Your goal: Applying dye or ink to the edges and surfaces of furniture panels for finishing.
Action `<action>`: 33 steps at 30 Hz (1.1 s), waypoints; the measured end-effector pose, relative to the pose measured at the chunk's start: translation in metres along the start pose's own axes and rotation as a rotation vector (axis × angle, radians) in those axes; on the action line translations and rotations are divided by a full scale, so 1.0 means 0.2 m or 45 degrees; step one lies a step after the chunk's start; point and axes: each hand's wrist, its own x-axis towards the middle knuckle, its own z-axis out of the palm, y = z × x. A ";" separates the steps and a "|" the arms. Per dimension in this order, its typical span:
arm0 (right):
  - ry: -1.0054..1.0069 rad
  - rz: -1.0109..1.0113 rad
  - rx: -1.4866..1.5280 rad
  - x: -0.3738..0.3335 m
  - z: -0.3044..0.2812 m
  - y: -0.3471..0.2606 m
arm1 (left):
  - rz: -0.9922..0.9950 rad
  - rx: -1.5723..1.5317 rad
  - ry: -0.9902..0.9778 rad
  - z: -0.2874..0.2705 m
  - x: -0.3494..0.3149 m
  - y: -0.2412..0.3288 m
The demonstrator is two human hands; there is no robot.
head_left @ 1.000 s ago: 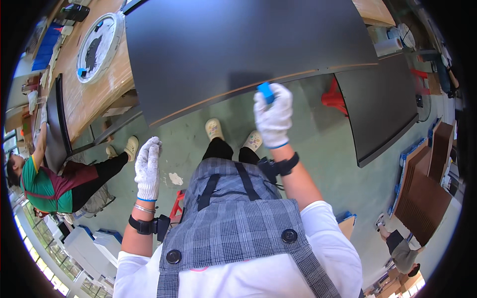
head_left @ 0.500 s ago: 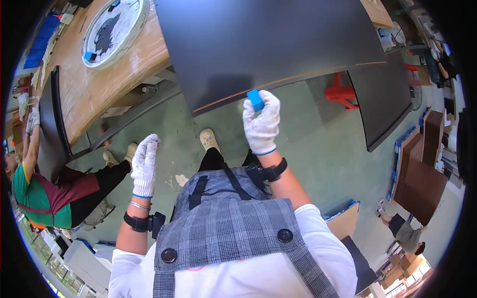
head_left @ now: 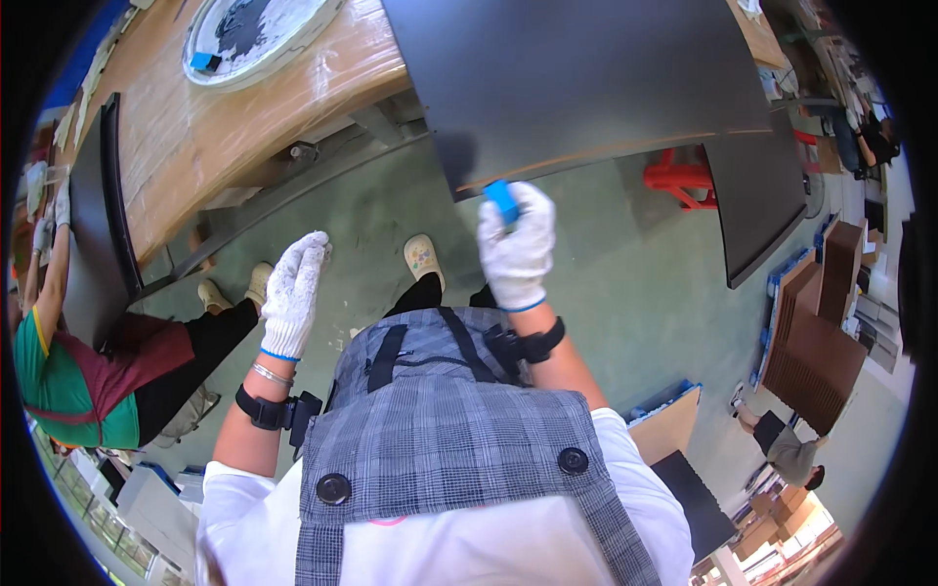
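Observation:
My right hand [head_left: 516, 256], in a white knit glove with a blue cuff edge, pinches a small blue block [head_left: 501, 202] between thumb and fingers. The block is near the front corner of a large black panel [head_left: 596, 78]; whether they touch I cannot tell. A thin brown line runs along the panel's near edge. My left hand [head_left: 294, 298], gloved and smudged, hangs over the floor to the left with its fingers stretched out and nothing visible in it. A round white tray [head_left: 320, 21] with a dark smear holds another blue block [head_left: 204, 62] with a black end.
The tray rests on a film-wrapped wooden table [head_left: 156, 176]. At left, a person [head_left: 98, 391] in green and maroon holds a dark panel [head_left: 93, 225]. A red stool [head_left: 677, 178] stands below the black panel. Brown stacked boards [head_left: 811, 332] and another person [head_left: 787, 449] are at right.
My view has shifted, so the panel and the tray sit farther right and higher. My right hand still holds the blue block; my left hand has risen slightly.

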 end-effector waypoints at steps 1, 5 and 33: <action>0.036 0.038 -0.052 0.04 -0.02 0.03 | 0.041 0.011 -0.014 -0.02 0.00 -0.02; 0.037 0.125 -0.036 0.03 -0.02 0.00 | 0.038 0.051 -0.040 -0.05 0.01 -0.03; -0.017 -0.225 -0.071 -0.08 0.05 -0.05 | 0.005 -0.007 -0.074 -0.08 0.05 -0.01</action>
